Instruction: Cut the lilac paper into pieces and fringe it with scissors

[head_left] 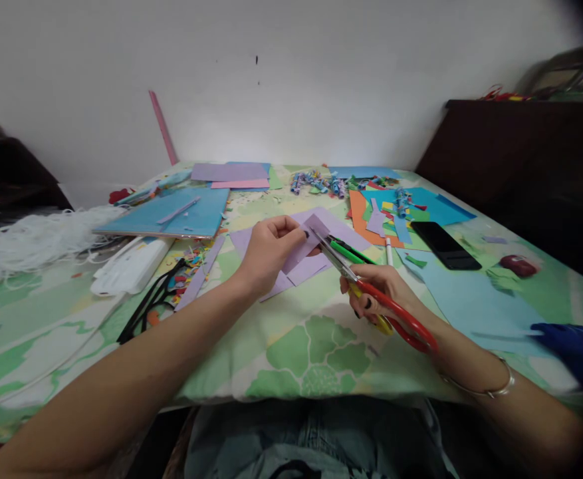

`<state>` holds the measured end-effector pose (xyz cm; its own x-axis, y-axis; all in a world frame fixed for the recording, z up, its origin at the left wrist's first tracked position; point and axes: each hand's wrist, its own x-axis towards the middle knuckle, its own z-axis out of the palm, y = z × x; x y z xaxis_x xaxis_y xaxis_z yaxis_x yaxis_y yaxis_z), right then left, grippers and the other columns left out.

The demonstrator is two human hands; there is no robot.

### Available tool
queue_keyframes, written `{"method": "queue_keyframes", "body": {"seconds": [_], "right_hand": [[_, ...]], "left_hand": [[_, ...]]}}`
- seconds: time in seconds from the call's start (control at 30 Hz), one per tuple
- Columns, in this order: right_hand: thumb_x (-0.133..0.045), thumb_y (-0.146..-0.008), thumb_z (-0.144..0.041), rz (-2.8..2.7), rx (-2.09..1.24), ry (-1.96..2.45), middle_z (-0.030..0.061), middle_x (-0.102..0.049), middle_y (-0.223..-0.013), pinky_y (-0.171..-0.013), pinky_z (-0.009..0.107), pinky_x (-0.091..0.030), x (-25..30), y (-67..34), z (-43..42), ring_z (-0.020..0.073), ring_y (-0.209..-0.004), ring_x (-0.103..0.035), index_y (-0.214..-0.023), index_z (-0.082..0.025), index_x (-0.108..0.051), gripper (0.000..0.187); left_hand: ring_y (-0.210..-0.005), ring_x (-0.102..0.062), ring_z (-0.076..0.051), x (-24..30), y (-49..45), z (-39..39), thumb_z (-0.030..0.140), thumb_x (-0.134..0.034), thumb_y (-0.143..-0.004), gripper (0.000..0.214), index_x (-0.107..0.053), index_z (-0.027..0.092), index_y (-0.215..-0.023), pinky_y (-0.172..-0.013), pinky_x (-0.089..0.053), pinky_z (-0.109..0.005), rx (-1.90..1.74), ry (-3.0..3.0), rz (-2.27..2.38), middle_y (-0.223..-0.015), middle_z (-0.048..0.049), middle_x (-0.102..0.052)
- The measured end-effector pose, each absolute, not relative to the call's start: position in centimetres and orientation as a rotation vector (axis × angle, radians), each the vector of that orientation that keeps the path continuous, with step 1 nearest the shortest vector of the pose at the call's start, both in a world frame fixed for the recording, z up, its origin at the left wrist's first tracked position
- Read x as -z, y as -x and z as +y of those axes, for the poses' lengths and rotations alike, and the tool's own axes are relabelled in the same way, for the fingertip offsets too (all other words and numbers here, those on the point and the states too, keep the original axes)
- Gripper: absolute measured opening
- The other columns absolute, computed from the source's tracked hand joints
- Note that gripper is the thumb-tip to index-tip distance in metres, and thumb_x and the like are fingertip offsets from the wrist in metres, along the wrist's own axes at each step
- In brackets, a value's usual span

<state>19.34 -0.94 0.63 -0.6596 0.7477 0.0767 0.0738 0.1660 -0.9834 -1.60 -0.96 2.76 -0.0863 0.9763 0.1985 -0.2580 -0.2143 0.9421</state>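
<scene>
My left hand [276, 249] pinches a small piece of purple paper [316, 226] between thumb and fingers, above the middle of the table. My right hand [378, 289] is closed on a pair of scissors [341, 261] with one red and one yellow handle. The blades reach up and left, their tips at the purple paper near my left thumb. Whether the blades are cutting I cannot tell. Several purple paper pieces [308, 271] lie beneath my hands. Behind the scissors is a green cutter knife [349, 251], with a white pen [389, 253] beside it.
A black phone [445, 245], a light blue sheet [480, 299] and coloured paper scraps [375, 218] lie to the right. On the left are a blue pad [171, 209], a white power strip [131, 266], white string [42, 243] and black straps [151, 303]. Rolled paper bits [316, 181] lie farther back.
</scene>
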Motion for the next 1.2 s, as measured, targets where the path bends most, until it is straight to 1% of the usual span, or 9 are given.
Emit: {"method": "queue_keyframes", "body": {"seconds": [0.3,0.53,0.77,0.87,1.03,1.2], "right_hand": [[-0.076,-0.061,-0.06,-1.859,-1.542,0.809,-0.0044,-0.053,-0.052,-0.032,0.016,-0.034,0.02,-19.75,-0.81,0.0058,-0.036,-0.04,-0.083,-0.017,-0.058,0.052],[-0.079,-0.061,-0.048,-1.822,-1.521,0.92,-0.0047,-0.052,-0.05,-0.029,0.016,-0.032,-0.27,-19.47,-1.02,0.0054,-0.034,-0.038,-0.079,-0.017,-0.06,0.04],[-0.079,-0.061,-0.038,-1.8,-1.524,0.981,-0.0043,-0.054,-0.051,-0.029,0.016,-0.031,-0.36,-19.37,-1.12,0.0056,-0.034,-0.04,-0.077,-0.017,-0.06,0.033],[-0.078,-0.062,-0.042,-1.821,-1.518,0.928,-0.0049,-0.053,-0.049,-0.029,0.016,-0.032,-0.38,-19.43,-1.11,0.0057,-0.034,-0.039,-0.079,-0.017,-0.059,0.036],[-0.077,-0.06,-0.055,-1.876,-1.539,0.794,-0.0035,-0.054,-0.052,-0.033,0.018,-0.039,-0.61,-19.39,-0.95,0.0081,-0.038,-0.045,-0.081,-0.016,-0.058,0.048],[-0.077,-0.06,-0.058,-1.888,-1.545,0.772,-0.003,-0.054,-0.052,-0.033,0.018,-0.039,-0.57,-19.37,-0.87,0.0077,-0.038,-0.045,-0.081,-0.016,-0.058,0.051]], "left_hand": [[-0.061,-0.07,-0.017,-2.78,1.63,-1.0,0.017,-0.067,-0.066,0.011,-0.057,0.015,-0.064,-0.064,-0.056,-0.027,-1.512,-1.128,0.975,-0.062,-0.0011,-0.067],[-0.059,-0.069,-0.016,-2.85,1.62,-0.97,0.016,-0.066,-0.065,0.011,-0.056,0.016,-0.063,-0.064,-0.056,-0.027,-1.52,-1.127,1.006,-0.061,-0.0006,-0.066],[-0.058,-0.069,-0.015,-2.76,1.64,-0.92,0.016,-0.066,-0.065,0.01,-0.056,0.015,-0.063,-0.062,-0.056,-0.025,-1.528,-1.115,0.998,-0.06,-0.0006,-0.066],[-0.059,-0.069,-0.016,-2.74,1.66,-0.89,0.017,-0.067,-0.065,0.011,-0.056,0.015,-0.063,-0.063,-0.056,-0.026,-1.523,-1.122,1.005,-0.061,-0.0004,-0.067],[-0.061,-0.07,-0.017,-2.81,1.56,-0.96,0.018,-0.068,-0.065,0.012,-0.056,0.015,-0.064,-0.066,-0.057,-0.029,-1.513,-1.12,0.984,-0.062,-0.0005,-0.067],[-0.059,-0.069,-0.016,-2.74,1.52,-0.99,0.016,-0.067,-0.065,0.011,-0.056,0.015,-0.063,-0.065,-0.057,-0.029,-1.524,-1.109,0.958,-0.063,-0.0011,-0.067]]}}
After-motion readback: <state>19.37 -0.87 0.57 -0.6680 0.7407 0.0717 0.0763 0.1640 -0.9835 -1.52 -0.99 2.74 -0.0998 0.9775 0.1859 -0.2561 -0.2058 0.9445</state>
